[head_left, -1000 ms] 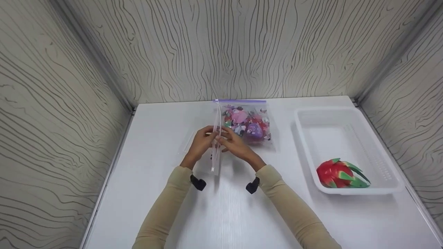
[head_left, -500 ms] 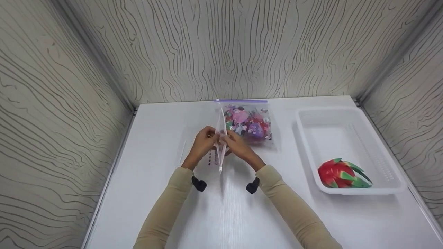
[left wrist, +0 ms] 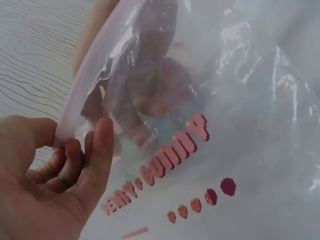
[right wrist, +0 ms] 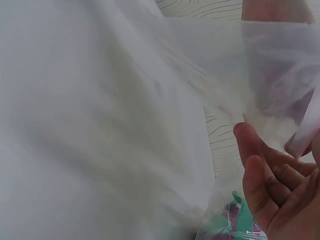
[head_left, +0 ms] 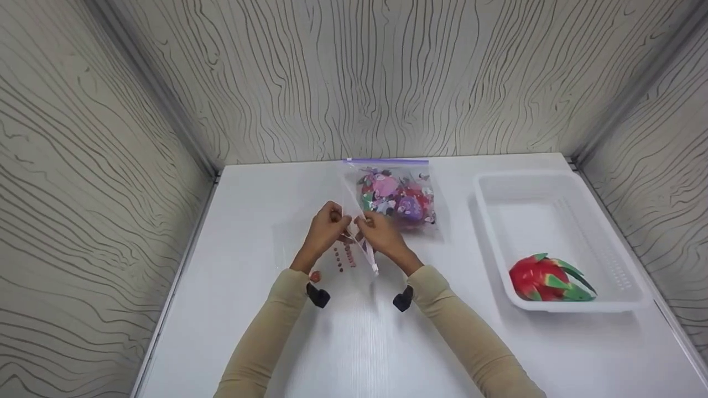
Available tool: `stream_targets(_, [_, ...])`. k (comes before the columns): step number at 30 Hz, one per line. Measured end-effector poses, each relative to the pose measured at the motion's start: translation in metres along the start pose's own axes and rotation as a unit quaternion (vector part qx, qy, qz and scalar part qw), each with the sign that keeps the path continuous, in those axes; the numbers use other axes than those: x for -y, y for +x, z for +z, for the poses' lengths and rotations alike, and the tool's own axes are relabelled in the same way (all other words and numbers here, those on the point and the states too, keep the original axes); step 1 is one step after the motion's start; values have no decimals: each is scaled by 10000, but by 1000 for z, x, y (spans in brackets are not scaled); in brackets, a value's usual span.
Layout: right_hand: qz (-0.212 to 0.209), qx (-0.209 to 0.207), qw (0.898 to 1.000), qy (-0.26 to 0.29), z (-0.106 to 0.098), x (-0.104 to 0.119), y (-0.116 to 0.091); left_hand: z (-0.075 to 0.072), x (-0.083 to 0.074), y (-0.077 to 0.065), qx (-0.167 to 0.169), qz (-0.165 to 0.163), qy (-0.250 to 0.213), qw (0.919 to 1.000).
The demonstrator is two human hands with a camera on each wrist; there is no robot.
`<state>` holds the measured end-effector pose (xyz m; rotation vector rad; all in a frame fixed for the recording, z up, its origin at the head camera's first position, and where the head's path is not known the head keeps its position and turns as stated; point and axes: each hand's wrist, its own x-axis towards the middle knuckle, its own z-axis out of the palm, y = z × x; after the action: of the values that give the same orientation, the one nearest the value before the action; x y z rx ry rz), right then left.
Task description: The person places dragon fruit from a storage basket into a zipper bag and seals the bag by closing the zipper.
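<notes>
Both hands hold a clear zip bag point(left wrist: 260, 125) by its pinkish zip edge, one hand on either side of the mouth. Pink "Berry Bunny" lettering and a row of small strawberries are printed on it. The left hand point(head_left: 322, 231) pinches the edge between thumb and curled fingers, as the left wrist view shows. Across from it, the right hand point(head_left: 381, 233) pinches the other side, with some fingertips behind the film. In the head view the zip runs slantwise, its white slider point(head_left: 375, 269) at the near end. The bag body spreads leftward under the left wrist.
Just behind the hands lies a filled zip bag point(head_left: 395, 193) with a purple strip, printed in pink and purple over red and green contents. At right stands a white plastic basket point(head_left: 581, 307) holding a red and green dragon fruit point(head_left: 545, 278). Wood-grain panels point(head_left: 354, 83) enclose the white table point(head_left: 359, 354).
The bag's near zip end has swung to the right, so the zip has gone from upright to slanted. More of the printed side now shows at the left. The hands stay nearly in place.
</notes>
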<state>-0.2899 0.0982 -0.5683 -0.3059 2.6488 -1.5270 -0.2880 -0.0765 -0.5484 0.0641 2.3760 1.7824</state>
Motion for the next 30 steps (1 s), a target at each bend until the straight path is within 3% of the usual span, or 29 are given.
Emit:
stream_targets(8, [367,-310,9983,-344,0,-1,-2,-1,3,-2,-177,55,165,9997])
stream_targets(15, [389,-393,9975,-449,-3,-6,-2,-7,7,-2,-297,196,154,9992])
stream_targets(30, [330,-294,9986,-274,-9,-14,0,-35,16,-4,-705,145,525,9960])
